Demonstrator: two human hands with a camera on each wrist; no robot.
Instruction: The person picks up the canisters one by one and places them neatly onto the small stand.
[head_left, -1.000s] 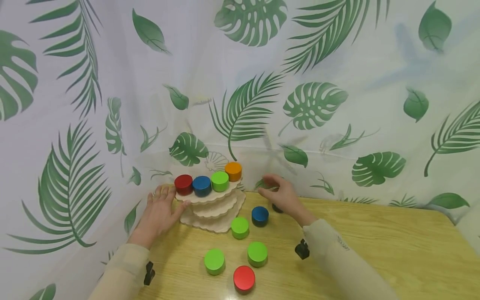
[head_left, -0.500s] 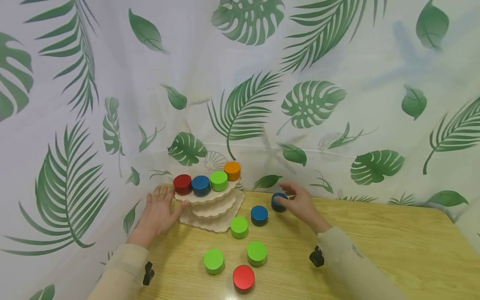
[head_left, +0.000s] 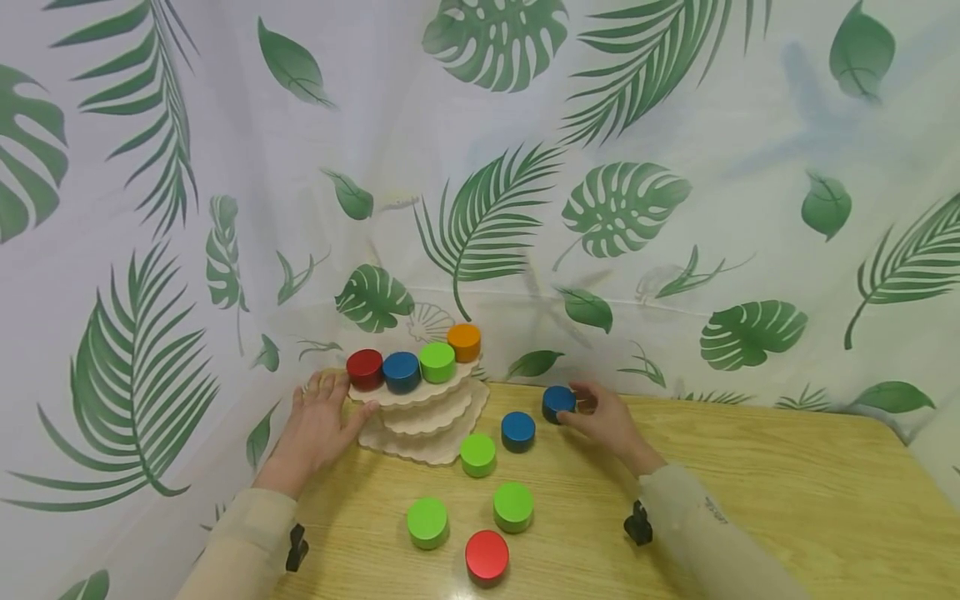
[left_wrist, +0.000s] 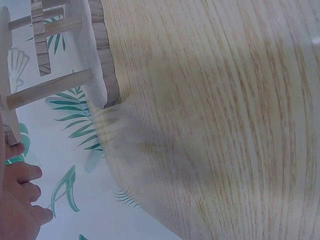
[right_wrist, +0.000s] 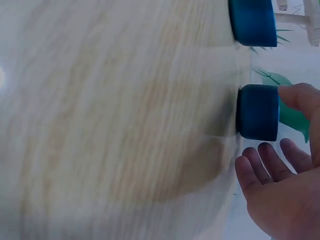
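My right hand (head_left: 606, 423) is at a blue round block (head_left: 558, 404) on the table, its thumb in front and a finger behind. In the right wrist view the thumb tip meets the edge of that block, while the other fingers (right_wrist: 270, 167) spread below it with a gap. Another blue round block (head_left: 518, 432) stands just to the left. My left hand (head_left: 318, 425) lies at the left end of a tiered, scalloped wooden stand (head_left: 429, 448), its thumb along the top tier. On that tier sit dark red (head_left: 365, 370), blue (head_left: 402, 372), green (head_left: 437, 362) and orange (head_left: 464, 342) blocks.
Nearer on the wooden table (head_left: 720, 483) stand green blocks (head_left: 478, 455), (head_left: 513, 507), (head_left: 427, 522) and a red block (head_left: 487, 557). A white leaf-print cloth (head_left: 480, 233) hangs behind and along the left side, close to the stand.
My right hand has moved right and down from beside the stand to the farther blue block, uncovering more of it. My left hand has stayed at the stand.
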